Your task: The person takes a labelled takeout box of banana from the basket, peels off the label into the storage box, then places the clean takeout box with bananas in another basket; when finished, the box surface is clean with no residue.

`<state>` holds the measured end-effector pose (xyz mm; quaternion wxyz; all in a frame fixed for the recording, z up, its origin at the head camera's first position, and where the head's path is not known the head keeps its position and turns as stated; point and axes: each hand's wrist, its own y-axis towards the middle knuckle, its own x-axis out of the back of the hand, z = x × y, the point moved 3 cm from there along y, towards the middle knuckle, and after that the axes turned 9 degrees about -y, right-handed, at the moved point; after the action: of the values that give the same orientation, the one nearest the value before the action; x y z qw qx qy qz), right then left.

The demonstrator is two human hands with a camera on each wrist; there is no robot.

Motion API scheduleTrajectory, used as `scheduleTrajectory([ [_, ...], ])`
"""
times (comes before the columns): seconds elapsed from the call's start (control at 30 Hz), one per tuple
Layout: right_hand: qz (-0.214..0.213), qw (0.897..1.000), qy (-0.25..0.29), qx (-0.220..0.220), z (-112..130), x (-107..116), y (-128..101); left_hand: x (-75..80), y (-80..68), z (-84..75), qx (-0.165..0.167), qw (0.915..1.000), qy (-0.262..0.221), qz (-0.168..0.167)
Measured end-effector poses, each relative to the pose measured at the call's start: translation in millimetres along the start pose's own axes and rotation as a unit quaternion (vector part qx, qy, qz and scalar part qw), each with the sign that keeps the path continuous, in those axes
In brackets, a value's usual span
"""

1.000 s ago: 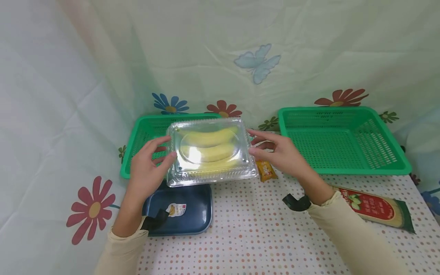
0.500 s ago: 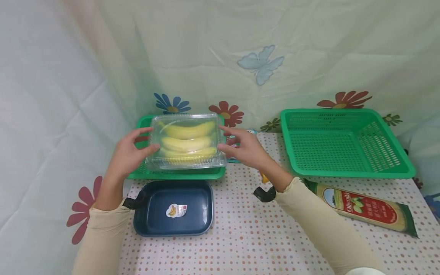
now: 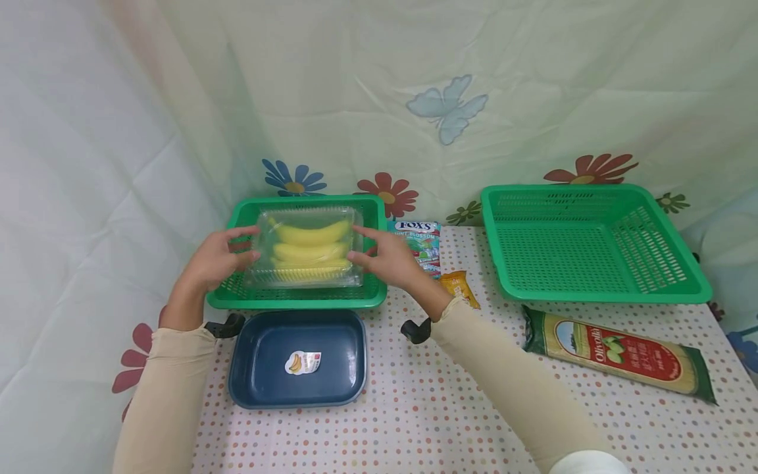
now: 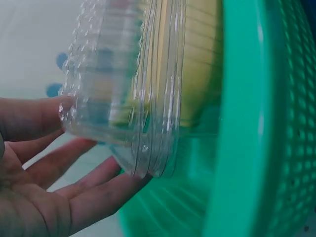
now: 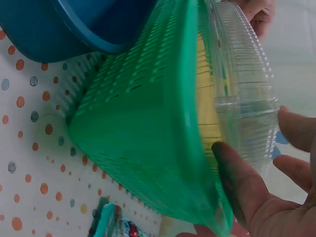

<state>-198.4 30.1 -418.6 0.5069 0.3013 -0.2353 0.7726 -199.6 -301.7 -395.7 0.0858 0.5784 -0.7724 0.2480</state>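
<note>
A clear plastic clamshell box [image 3: 308, 280] with several yellow bananas [image 3: 312, 235] inside is held level by both hands, one at each end. My left hand [image 3: 214, 262] grips its left end; in the left wrist view the thumb and fingers are spread over the ribbed side and the seam. At the opposite end my right hand [image 3: 391, 257] grips the box, with fingertips on the lid and at the lower edge. The left green basket [image 3: 296, 304] surrounds the box in the head view, and in both wrist views the lower half of the box is at the rim.
In front of that basket stands a dark blue tray [image 3: 260, 382] with a banana sticker [image 3: 303, 363]. A Fox's candy bag [image 3: 423, 240] and an orange packet [image 3: 458, 287] lie to its right. Further right are another green basket [image 3: 551, 247] and a spaghetti pack [image 3: 622, 352].
Both hands have carried the banana box left and down, from above the blue tray and basket into the left basket's opening. The candy bag and the blue tray are now uncovered.
</note>
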Motion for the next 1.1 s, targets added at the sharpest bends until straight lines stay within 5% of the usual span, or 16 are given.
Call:
scheduleTrajectory([
  [0.37, -0.009, 0.995, -0.096, 0.027, 5.9, -25.1, 11.2, 0.9, 16.5, 30.0, 0.022, 0.9972, -0.036, 0.062],
  [0.73, 0.021, 0.991, -0.131, 0.017, 8.3, -35.5, 10.8, 0.1, 19.1, 42.9, 0.047, 0.9965, -0.037, 0.058],
  [1.1, 0.001, 0.991, -0.128, 0.022, 6.2, -32.2, 8.2, -7.8, 15.7, 36.8, 0.032, 0.9978, -0.03, 0.05],
])
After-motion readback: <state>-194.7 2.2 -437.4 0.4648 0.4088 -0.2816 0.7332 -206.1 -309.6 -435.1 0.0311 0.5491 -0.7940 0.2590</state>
